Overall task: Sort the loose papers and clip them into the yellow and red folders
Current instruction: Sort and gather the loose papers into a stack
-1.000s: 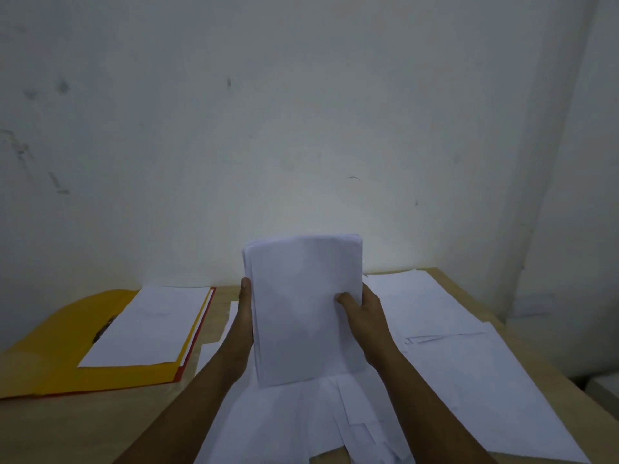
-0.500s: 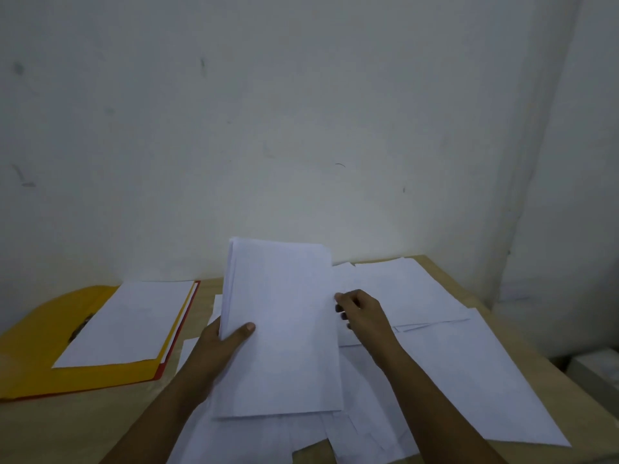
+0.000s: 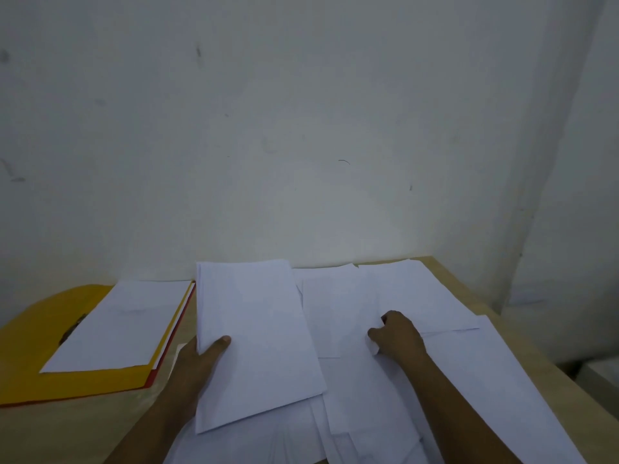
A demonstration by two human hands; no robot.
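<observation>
Left hand (image 3: 201, 360) has its grip round a paper stack (image 3: 254, 339), thumb on top. Right hand (image 3: 397, 334) pinches a loose sheet (image 3: 338, 316) on the tabletop (image 3: 67, 430). Yellow folder (image 3: 40, 346) lies open just left.

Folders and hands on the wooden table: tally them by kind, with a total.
Open yellow card folder holding a white sheet: 1
Red card folder, only its edge showing beneath: 1
Bare hands, left hand and right hand: 2
Total: 4
</observation>
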